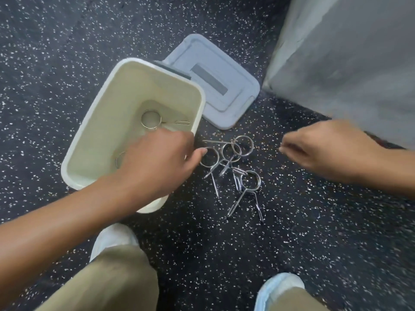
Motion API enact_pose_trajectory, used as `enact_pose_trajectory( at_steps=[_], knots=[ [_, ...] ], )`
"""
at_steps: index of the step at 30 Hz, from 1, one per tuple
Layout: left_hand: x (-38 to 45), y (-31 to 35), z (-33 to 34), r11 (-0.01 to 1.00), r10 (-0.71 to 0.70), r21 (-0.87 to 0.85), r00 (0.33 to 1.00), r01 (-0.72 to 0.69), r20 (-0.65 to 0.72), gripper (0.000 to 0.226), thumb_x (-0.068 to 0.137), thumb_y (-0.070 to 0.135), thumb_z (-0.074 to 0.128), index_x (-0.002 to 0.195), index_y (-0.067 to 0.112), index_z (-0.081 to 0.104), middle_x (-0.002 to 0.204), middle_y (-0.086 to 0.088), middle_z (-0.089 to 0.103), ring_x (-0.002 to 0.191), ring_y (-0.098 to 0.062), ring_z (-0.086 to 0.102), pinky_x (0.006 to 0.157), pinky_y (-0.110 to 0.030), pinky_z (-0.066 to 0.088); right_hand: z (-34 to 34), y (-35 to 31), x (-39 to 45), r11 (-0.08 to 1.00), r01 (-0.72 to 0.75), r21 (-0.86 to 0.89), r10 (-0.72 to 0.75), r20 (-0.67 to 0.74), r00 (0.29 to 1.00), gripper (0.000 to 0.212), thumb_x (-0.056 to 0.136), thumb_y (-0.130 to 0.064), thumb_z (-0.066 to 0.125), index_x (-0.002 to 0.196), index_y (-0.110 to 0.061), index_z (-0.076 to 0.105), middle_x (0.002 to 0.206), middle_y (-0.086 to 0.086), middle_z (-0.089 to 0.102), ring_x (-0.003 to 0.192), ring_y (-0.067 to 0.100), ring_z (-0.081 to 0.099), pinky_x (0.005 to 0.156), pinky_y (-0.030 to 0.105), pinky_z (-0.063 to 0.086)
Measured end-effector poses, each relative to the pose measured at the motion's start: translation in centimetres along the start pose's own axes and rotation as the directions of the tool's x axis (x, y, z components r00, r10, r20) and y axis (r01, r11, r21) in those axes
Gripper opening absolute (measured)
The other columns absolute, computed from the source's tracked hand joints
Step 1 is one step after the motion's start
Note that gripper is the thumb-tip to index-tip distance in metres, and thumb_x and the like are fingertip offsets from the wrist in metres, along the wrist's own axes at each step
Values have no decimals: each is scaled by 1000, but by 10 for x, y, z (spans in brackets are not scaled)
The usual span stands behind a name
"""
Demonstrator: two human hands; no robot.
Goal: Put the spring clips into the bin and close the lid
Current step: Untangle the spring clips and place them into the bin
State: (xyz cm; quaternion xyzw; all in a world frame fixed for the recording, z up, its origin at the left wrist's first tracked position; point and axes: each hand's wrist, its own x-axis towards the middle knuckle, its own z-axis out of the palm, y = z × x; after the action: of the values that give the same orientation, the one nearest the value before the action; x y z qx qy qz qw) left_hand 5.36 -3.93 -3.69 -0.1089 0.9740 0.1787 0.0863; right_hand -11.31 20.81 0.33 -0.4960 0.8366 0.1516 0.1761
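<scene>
A cream bin [94, 122] stands open on the floor with two spring clips inside: one [151, 118] lies near the far end, the other [119, 159] is partly hidden under my left hand. Its grey lid [226, 90] lies flat on the floor just behind the bin's right side. Several chrome spring clips [233, 162] lie tangled on the floor right of the bin. My left hand [157, 160] reaches over the bin's right rim, its thumb tip touching the nearest clip's ring [210, 157], with nothing gripped. My right hand [323, 151] hovers right of the pile, blurred, fingers loosely curled and empty.
The floor is dark speckled rubber [292, 232]. A grey wall or panel [350, 59] rises at the right, close behind the lid. My two knees and light shoes [112, 241] are at the bottom, just in front of the bin and the pile.
</scene>
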Motion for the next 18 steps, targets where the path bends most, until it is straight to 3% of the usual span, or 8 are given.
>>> enact_pose_trajectory(
  at_steps=[3, 6, 8, 10, 12, 15, 18],
  knots=[
    [9, 15, 9, 999, 30, 40, 999, -32, 37, 42, 96, 58, 44, 84, 22, 60, 66, -1, 63, 66, -28, 61, 53, -33, 43, 24, 1, -22, 996, -42, 79, 42, 11, 999, 42, 95, -50, 30, 95, -29, 67, 81, -10, 72, 70, 20, 67, 59, 31, 52],
    [19, 31, 22, 976, 174, 114, 979, -185, 103, 32, 98, 53, 45, 97, 24, 58, 73, 3, 66, 67, -26, 63, 50, -31, 37, 50, -5, -29, 985, -81, 154, 80, 12, 997, 40, 96, -50, 32, 98, -30, 67, 82, -10, 72, 71, 18, 66, 61, 32, 54],
    [31, 40, 34, 943, 269, 154, 948, -295, 171, 21, 99, 43, 47, 106, 24, 54, 75, 4, 64, 71, -27, 64, 48, -30, 30, 65, -8, -28, 973, -113, 201, 109, 29, 994, 35, 99, -48, 37, 98, -29, 66, 81, -10, 71, 73, 18, 66, 62, 33, 54],
    [50, 44, 50, 922, 315, 155, 919, -355, 236, 13, 96, 29, 50, 108, 25, 53, 75, 3, 62, 72, -27, 65, 45, -28, 32, 77, -11, -26, 952, -151, 265, 146, 36, 989, 31, 100, -46, 42, 96, -28, 67, 77, -8, 70, 72, 19, 65, 61, 33, 53],
    [70, 47, 67, 907, 340, 167, 906, -387, 252, 22, 92, 16, 50, 111, 24, 56, 75, 1, 63, 69, -26, 64, 47, -31, 44, 88, -16, -23, 919, -200, 339, 196, 47, 980, 30, 100, -44, 45, 93, -26, 68, 74, -5, 68, 70, 21, 64, 61, 33, 53],
    [94, 58, 87, 876, 359, 234, 894, -422, 269, 37, 93, 4, 46, 122, 23, 59, 67, 4, 52, 62, -21, 54, 45, -28, 35, 104, -22, -21, 872, -258, 417, 248, 79, 966, 29, 99, -43, 46, 94, -25, 68, 78, -2, 70, 75, 25, 65, 64, 35, 53],
    [107, 66, 103, 845, 350, 287, 872, -452, 343, 39, 93, 3, 49, 125, 22, 58, 81, -1, 59, 68, -24, 51, 54, -34, 38, 117, -26, -18, 843, -285, 457, 270, 99, 958, 29, 99, -42, 46, 97, -25, 69, 85, 1, 72, 82, 27, 66, 68, 36, 53]
  ],
)
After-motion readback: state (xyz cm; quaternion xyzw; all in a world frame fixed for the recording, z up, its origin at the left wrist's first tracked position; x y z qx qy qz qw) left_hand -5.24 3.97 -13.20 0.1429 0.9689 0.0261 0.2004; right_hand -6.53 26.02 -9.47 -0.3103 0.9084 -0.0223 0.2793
